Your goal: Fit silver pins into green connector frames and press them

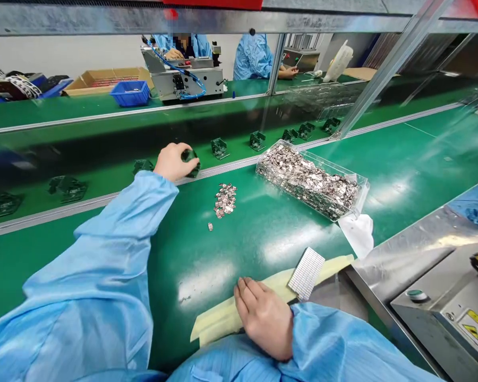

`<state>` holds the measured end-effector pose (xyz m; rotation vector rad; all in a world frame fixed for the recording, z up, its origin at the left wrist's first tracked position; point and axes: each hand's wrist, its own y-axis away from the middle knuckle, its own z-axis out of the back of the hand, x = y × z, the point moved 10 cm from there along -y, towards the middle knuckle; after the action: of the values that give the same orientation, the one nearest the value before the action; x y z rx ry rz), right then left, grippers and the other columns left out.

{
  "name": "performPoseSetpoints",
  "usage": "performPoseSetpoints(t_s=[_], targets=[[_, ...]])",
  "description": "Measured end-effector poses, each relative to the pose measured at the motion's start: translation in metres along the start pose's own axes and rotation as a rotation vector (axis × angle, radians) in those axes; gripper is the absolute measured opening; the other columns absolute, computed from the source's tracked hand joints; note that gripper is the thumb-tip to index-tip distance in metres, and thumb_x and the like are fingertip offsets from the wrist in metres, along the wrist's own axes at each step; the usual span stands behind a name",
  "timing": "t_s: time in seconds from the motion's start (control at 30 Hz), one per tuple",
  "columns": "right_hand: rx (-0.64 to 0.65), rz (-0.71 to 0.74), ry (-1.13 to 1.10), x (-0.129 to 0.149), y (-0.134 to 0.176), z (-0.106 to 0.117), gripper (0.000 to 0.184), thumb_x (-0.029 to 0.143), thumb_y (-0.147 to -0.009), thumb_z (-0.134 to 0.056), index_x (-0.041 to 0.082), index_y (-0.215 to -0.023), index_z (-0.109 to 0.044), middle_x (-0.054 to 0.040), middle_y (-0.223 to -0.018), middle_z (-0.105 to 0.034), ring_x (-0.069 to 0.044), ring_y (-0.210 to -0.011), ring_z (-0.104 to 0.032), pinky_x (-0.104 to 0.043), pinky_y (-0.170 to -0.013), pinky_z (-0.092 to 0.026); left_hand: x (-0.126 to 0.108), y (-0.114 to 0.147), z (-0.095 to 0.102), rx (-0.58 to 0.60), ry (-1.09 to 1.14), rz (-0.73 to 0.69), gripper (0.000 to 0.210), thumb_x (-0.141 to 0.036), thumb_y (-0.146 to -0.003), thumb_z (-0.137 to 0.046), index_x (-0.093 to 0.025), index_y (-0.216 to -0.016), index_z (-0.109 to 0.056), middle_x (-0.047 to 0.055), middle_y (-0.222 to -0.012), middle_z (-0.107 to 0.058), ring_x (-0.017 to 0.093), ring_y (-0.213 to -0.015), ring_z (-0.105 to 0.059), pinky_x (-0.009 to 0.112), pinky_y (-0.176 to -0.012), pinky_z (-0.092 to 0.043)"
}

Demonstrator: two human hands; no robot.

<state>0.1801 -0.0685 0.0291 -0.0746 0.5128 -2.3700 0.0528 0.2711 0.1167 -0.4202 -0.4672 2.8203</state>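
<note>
Left hand [174, 162] is clamping dark green part [188, 155] between thumb and fingers, just by metal rail [217, 168] along belt [237, 152]. Part's half hidden, but similar parts [219, 148] on belt are looking light, stiff, kinda fiddly, so guessing thin bits are fragile. Maybe slippery too; I'd be holding it by solid outer sides, gently. Right hand [265, 317] is resting on yellow tape [217, 321], fingers lying together; can't tell if it's pinching anything underneath. White gridded block [306, 273] is lying nearby.
</note>
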Motion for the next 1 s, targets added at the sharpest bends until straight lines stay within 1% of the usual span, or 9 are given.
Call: performPoseSetpoints(t_s=[0.1, 0.17, 0.23, 0.33, 0.5, 0.6, 0.73, 0.83, 1.0], targets=[[-0.11, 0.074, -0.138, 0.013, 0.018, 0.015, 0.028, 0.007, -0.092, -0.043, 0.002, -0.101, -0.069, -0.0193, -0.1, -0.072, -0.027, -0.096, -0.066, -0.036, -0.08, -0.057, -0.057, 0.081, 0.017, 0.069, 0.013, -0.256, 0.035, -0.045, -0.079, -0.059, -0.019, -0.102, -0.066, 0.009, -0.1, -0.063, 0.027, -0.097, -0.062, 0.037, -0.09, -0.05], [-0.148, 0.09, -0.199, 0.014, 0.027, 0.02, 0.03, 0.008, -0.094, -0.04, 0.002, -0.102, -0.069, -0.0194, -0.101, -0.072, -0.026, -0.097, -0.067, -0.036, -0.081, -0.057, -0.078, 0.141, 0.013, 0.15, 0.004, -0.297, 0.032, -0.046, -0.083, -0.056, -0.02, -0.1, -0.064, 0.008, -0.098, -0.063, 0.026, -0.095, -0.062, 0.037, -0.084, -0.052], [-0.151, 0.09, -0.233, 0.013, 0.033, 0.021, 0.032, 0.008, -0.095, -0.038, 0.002, -0.105, -0.068, -0.0198, -0.105, -0.071, -0.026, -0.099, -0.067, -0.037, -0.082, -0.058, -0.083, 0.187, 0.006, 0.192, 0.013, -0.234, 0.034, -0.051, -0.084, -0.055, -0.023, -0.102, -0.064, 0.008, -0.1, -0.064, 0.027, -0.092, -0.064, 0.037, -0.076, -0.054], [-0.139, 0.065, -0.24, 0.011, 0.035, 0.022, 0.037, 0.007, -0.097, -0.033, 0.001, -0.113, -0.065, -0.0203, -0.117, -0.068, -0.027, -0.103, -0.067, -0.036, -0.084, -0.059, -0.068, 0.223, 0.0, 0.202, 0.062, -0.081, 0.053, -0.06, -0.079, -0.061, -0.027, -0.121, -0.058, 0.01, -0.116, -0.063, 0.031, -0.104, -0.063, 0.041, -0.076, -0.056], [-0.114, -0.073, -0.244, 0.005, 0.034, 0.021, 0.036, 0.009, -0.099, -0.035, -0.002, -0.121, -0.061, -0.0212, -0.126, -0.063, -0.026, -0.106, -0.066, -0.034, -0.087, -0.06, -0.039, 0.24, -0.012, 0.403, 0.288, -0.119, 0.118, -0.058, -0.062, -0.079, -0.029, -0.154, -0.011, 0.015, -0.158, -0.027, 0.038, -0.141, -0.036, 0.051, -0.109, -0.042], [-0.148, -0.099, -0.292, 0.005, 0.037, 0.024, 0.038, 0.007, -0.099, -0.031, 0.002, -0.115, -0.065, -0.0166, -0.113, -0.07, -0.024, -0.098, -0.068, -0.031, -0.081, -0.061, -0.023, 0.243, -0.023, 0.474, 0.375, -0.132, 0.122, -0.051, -0.067, -0.079, -0.028, -0.154, 0.003, 0.017, -0.161, -0.021, 0.037, -0.146, -0.028, 0.053, -0.115, -0.034], [-0.234, -0.019, -0.309, 0.011, 0.044, 0.035, 0.037, 0.004, -0.097, -0.032, 0.004, -0.101, -0.069, -0.0176, -0.106, -0.072, -0.025, -0.092, -0.068, -0.033, -0.074, -0.061, -0.023, 0.24, -0.037, 0.491, 0.429, -0.116, 0.108, -0.044, -0.07, -0.079, -0.027, -0.153, -0.012, 0.016, -0.146, -0.046, 0.035, -0.133, -0.048, 0.05, -0.108, -0.042], [-0.29, -0.062, -0.349, 0.002, 0.046, 0.046, 0.032, 0.005, -0.097, -0.038, 0.008, -0.101, -0.07, -0.0159, -0.099, -0.072, -0.024, -0.087, -0.066, -0.035, -0.072, -0.059, -0.042, 0.235, -0.031, 0.395, 0.449, -0.169, 0.086, -0.037, -0.07, -0.078, -0.025, -0.144, -0.035, 0.013, -0.125, -0.059, 0.031, -0.115, -0.06, 0.046, -0.099, -0.05], [-0.42, -0.557, -0.597, -0.058, 0.064, 0.061, 0.019, 0.012, -0.093, -0.055, 0.019, -0.099, -0.07, -0.0065, -0.079, -0.069, -0.017, -0.067, -0.064, -0.029, -0.059, -0.056, -0.09, 0.235, -0.016, 0.205, 0.751, -0.16, 0.049, -0.034, -0.069, -0.079, -0.024, -0.112, -0.057, 0.011, -0.115, -0.055, 0.027, -0.103, -0.062, 0.038, -0.078, -0.058]])
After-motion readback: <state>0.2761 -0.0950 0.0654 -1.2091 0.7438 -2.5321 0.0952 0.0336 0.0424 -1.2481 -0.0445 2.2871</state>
